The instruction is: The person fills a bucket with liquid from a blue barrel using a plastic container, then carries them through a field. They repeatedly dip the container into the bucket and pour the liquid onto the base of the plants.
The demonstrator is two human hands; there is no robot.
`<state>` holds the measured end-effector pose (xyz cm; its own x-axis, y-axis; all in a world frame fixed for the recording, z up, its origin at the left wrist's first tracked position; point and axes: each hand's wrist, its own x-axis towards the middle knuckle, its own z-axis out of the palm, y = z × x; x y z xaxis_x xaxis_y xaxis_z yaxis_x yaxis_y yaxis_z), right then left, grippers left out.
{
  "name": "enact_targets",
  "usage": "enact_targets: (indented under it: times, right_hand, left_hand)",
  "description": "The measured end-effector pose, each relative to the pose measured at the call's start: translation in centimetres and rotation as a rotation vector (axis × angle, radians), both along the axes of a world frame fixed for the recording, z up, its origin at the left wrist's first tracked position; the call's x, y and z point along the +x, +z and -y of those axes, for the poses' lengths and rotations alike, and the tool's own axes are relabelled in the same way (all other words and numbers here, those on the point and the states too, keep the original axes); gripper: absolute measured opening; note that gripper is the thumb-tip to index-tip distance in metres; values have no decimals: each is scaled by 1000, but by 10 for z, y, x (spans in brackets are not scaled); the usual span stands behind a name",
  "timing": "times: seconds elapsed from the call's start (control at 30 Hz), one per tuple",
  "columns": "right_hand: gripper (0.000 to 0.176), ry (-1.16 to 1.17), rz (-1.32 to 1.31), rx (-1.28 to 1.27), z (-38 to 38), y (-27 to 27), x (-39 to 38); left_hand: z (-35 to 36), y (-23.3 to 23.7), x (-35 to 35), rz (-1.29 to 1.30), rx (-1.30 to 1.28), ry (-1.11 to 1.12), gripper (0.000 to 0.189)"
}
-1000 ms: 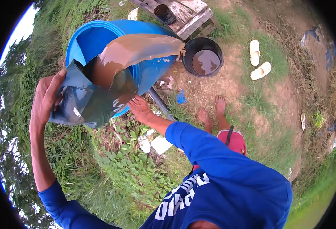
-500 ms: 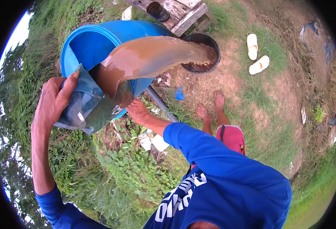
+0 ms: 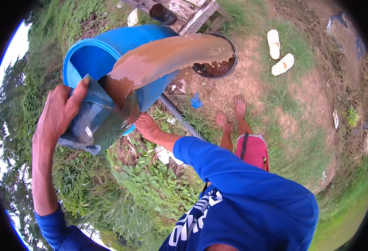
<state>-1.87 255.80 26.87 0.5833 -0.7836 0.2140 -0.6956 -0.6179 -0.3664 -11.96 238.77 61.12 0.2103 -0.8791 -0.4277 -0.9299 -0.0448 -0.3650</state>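
My left hand (image 3: pixel 57 112) grips the near wall of a dark blue, boxy plastic container (image 3: pixel 90 111), with the thumb over its rim. On the container's other side is my right hand (image 3: pixel 147 126), fingers curled against its lower edge and partly hidden. The container is tipped, and a thick stream of brown, muddy water (image 3: pixel 163 54) arcs out of it. That stream reaches over a round black tub (image 3: pixel 235 65), which has brown liquid inside. A large blue barrel (image 3: pixel 140 35) lies on its side behind the stream, its open mouth toward me.
A wooden bench (image 3: pixel 198 16) with a rusty can (image 3: pixel 163 14) stands at the top. Pale clogs (image 3: pixel 282 65) lie on the grass to the right. A grey pipe (image 3: pixel 179 115) runs beneath the barrel, near a blue scrap (image 3: pixel 196 101). Leafy weeds (image 3: pixel 150 180) grow below the container.
The water stream has stretched farther right, its front now reaching across the tub's far side. Both hands keep their hold on the tilted container, and the view has shifted slightly.
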Motion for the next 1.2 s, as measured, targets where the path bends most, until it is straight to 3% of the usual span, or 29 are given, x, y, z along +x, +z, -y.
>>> enact_targets:
  times: [0.17, 0.23, 0.33, 0.4, 0.8, 0.87, 0.9, 1.0, 1.03, 1.07, 1.13, 1.2]
  right_hand:
    - [48, -111, -60, -114, 1, -4, 10]
    - [48, 98, -315, -86, 9, 20, -14]
    - [49, 81, -236, -131, 4, -14, 26]
    - [50, 104, -102, -12, 14, 16, -7]
    - [44, 41, -15, 10, -5, 5, -10]
    - [48, -271, -579, -563, -27, -35, 36]
    - [48, -350, -745, -654, -30, -37, 36]
    - [47, -325, -581, -589, -37, -44, 38]
    - [47, -463, -707, -671, -38, -46, 41]
    - [47, -458, -704, -673, -35, -36, 27]
    - [43, 71, -19, 1, -19, -2, -17]
    - [44, 58, -33, -21, -19, 0, -20]
  left_hand:
    - [3, -1, -3, -6, -21, -60, 71]
    - [5, 1, -5, 71, 14, -44, 72]
    - [13, 7, 0, 194, 95, -6, 77]
    - [14, 10, 9, 212, 104, -16, 77]
    - [12, -10, -14, 173, 207, -82, 77]
    - [14, -21, -17, 177, 227, -94, 76]
    - [14, -28, -18, 202, 215, -150, 77]
    - [20, -41, -22, 242, 226, -225, 77]
    - [21, -44, -23, 261, 251, -252, 76]
    - [21, -47, -24, 261, 251, -245, 76]
    - [21, -50, -27, 271, 266, -303, 76]
    - [24, -52, -30, 288, 293, -306, 76]
